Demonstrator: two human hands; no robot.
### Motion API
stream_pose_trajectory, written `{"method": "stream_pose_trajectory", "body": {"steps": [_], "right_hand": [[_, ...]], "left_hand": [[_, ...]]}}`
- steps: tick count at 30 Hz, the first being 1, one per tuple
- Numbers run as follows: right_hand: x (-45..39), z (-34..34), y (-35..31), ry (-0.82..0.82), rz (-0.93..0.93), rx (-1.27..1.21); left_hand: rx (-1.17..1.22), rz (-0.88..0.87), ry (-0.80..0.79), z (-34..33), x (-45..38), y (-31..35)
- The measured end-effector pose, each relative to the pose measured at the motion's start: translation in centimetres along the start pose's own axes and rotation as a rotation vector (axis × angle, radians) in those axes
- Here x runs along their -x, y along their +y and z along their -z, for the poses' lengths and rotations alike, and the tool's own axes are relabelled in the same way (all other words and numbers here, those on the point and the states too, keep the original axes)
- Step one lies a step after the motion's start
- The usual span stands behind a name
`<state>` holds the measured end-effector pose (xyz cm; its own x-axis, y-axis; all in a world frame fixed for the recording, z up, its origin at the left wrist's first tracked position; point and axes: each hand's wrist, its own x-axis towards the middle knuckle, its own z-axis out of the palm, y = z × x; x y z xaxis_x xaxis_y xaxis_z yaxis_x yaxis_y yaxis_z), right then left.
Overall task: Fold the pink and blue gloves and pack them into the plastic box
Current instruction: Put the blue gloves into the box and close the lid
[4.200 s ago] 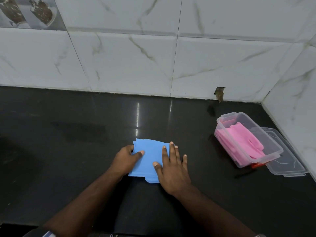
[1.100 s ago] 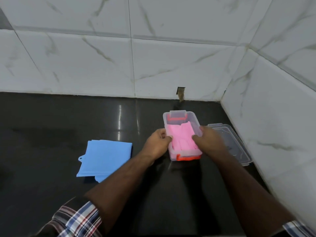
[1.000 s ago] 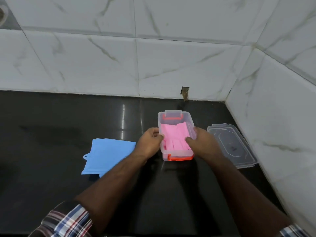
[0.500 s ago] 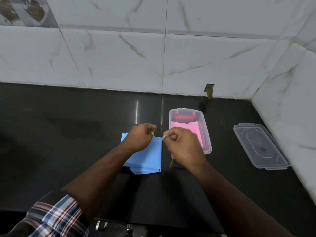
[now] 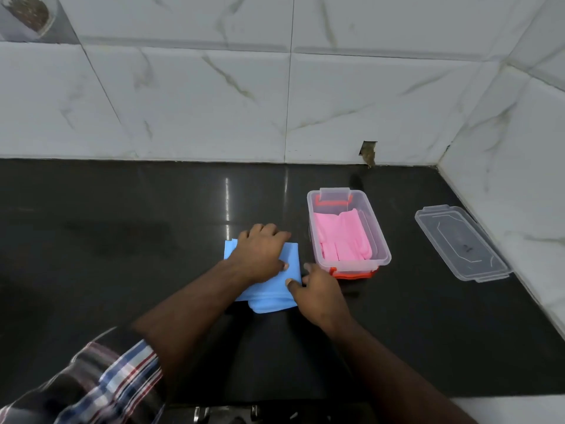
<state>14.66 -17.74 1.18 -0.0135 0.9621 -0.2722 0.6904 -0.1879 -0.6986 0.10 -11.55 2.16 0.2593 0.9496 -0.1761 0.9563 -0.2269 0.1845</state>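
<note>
- Marbled white wall tiles (image 5: 214,102) back a glossy black desk (image 5: 107,255), and a second tiled wall closes off the corner on the right.
- The folded blue gloves (image 5: 275,296) lie flat on the desk, just left of the plastic box (image 5: 383,252).
- The left hand (image 5: 261,255) lies palm-down on top of the blue gloves, fingers spread and reaching past their far edge, gripping nothing.
- The right hand (image 5: 321,292) rests at the near right corner of the blue gloves, its thumb on the fabric; whether its fingers pinch the edge I cannot tell.
- The plastic box is clear with orange latches at both ends and stands open, holding the folded pink gloves (image 5: 344,240) inside.
- Its clear lid (image 5: 461,246) lies flat on the desk, apart from the box and near the right wall.
- A plaid sleeve (image 5: 101,384) covers the left forearm at the bottom edge.
</note>
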Motion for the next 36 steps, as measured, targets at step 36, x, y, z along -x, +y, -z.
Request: {"method": "stream_pose_trajectory", "body": {"steps": [36], "right_hand": [[-4.4, 10.3, -6.0, -0.664, 0.143, -1.186]], "left_hand": [[2.059, 0.271, -0.067, 8.8, 4.2, -1.3]]}}
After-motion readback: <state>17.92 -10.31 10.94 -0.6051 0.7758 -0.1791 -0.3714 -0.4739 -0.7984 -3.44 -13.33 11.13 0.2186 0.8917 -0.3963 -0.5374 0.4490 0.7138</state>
